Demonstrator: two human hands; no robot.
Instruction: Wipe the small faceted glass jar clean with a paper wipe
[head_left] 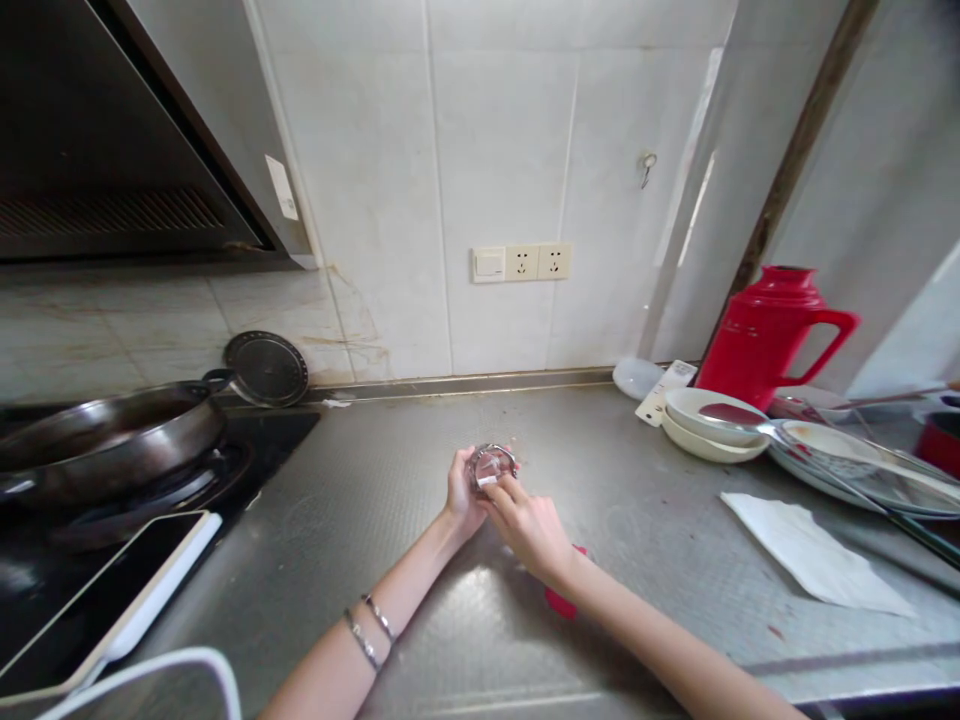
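Head view: I see the left hand (463, 492) grasping a small round container (492, 463), right of the pan (161, 447). The right hand (534, 527) meets its near edge; whether it pinches anything, I cannot tell.

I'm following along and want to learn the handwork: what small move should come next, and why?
I'd have the right hand gently shift its fingertips at the small white patch: they rest right beside it, and the left hand steadies the round item from the side. What the patch is, I can't tell.
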